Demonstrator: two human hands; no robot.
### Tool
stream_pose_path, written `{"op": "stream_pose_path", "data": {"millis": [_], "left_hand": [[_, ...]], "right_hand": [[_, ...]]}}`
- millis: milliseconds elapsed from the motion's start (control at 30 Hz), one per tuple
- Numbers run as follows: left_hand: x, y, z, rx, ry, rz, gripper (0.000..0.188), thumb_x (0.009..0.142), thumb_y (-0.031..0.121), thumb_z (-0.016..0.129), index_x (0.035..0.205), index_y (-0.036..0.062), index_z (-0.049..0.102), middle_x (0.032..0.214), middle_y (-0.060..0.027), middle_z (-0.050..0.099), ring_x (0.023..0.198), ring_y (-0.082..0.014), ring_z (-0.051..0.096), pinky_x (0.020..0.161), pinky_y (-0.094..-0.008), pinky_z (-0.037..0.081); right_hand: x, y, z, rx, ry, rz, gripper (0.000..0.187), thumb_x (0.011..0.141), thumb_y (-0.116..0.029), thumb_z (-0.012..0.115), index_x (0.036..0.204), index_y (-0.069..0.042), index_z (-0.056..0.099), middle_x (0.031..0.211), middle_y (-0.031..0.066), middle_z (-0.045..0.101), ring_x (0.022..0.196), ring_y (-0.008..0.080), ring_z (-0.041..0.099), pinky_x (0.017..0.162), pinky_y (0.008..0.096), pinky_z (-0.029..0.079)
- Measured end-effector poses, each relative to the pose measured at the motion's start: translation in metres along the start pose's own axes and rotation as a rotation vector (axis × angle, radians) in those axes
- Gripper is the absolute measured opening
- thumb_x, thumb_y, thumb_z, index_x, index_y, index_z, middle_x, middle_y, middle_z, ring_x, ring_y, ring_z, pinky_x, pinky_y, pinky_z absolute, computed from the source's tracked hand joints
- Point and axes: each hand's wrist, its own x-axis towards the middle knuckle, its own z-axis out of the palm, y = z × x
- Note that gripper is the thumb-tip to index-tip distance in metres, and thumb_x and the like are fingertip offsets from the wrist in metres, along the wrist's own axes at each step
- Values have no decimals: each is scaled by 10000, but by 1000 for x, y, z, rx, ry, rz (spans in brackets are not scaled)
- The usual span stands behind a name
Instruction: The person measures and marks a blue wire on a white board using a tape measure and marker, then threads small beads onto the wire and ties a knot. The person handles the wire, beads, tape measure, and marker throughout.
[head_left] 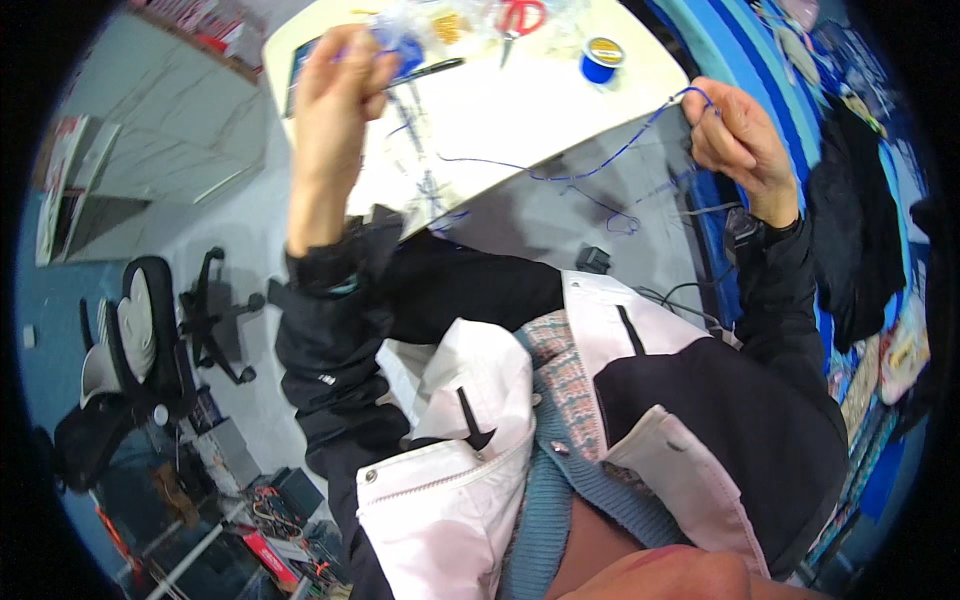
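Note:
My right hand (pixel 740 140), raised at the right beyond the table's edge, pinches a thin blue cord (pixel 622 152) between thumb and fingers. From there the cord sags leftward across the table edge, with small pale bits along part of it. A loose tail with a curl (pixel 622 222) hangs below it. Over the table's left part is my left hand (pixel 345 85), slightly blurred, its fingers bent together at the cord's other end. Blurred bluish strands hang below that hand over the tabletop. Its fingertips partly hide the exact grip.
On the cream table (pixel 520 110) lie a black pen (pixel 435 68), red-handled scissors (pixel 518 18), clear plastic bags (pixel 400 22) and a blue thread spool (pixel 601 60). A blue striped cloth (pixel 720 30) borders the right. An office chair (pixel 140 340) stands at the left.

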Motion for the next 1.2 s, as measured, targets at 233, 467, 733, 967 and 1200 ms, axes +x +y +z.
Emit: {"op": "stream_pose_path", "data": {"millis": [233,467,733,967,1200], "left_hand": [[1,-23,35,157,18,-137,169,1008,242,492,1051,95,562,838,-27,660,579,-23,351,518,-175,326],[-3,-22,48,-78,-250,-339,172,1005,254,497,1041,89,535,768,36,545,584,-19,373,512,-161,302],[9,-2,13,28,-176,-14,162,997,240,521,1067,98,557,766,48,447,622,-16,402,502,-167,300],[18,35,-14,-98,11,4,102,990,186,530,1037,97,545,743,65,471,568,0,369,488,-160,290],[9,21,10,172,13,-130,159,1003,234,514,1077,97,548,861,28,546,652,-29,470,561,-174,369]], "right_hand": [[72,7,56,20,-292,55,366,1044,-268,358,1237,15,485,597,-21,479,470,32,381,469,156,311],[98,4,70,74,60,8,417,1049,-362,335,1053,-2,545,544,-68,344,486,29,265,428,186,240],[55,41,37,-29,12,149,328,1022,-328,441,775,-116,483,586,-85,355,516,33,295,485,182,254],[-8,137,16,-77,-27,240,327,1009,-296,482,763,-80,491,685,-45,417,629,52,355,593,202,306],[-36,201,12,-165,13,485,248,988,-273,521,988,-37,594,833,2,577,800,111,528,778,267,425]]}}
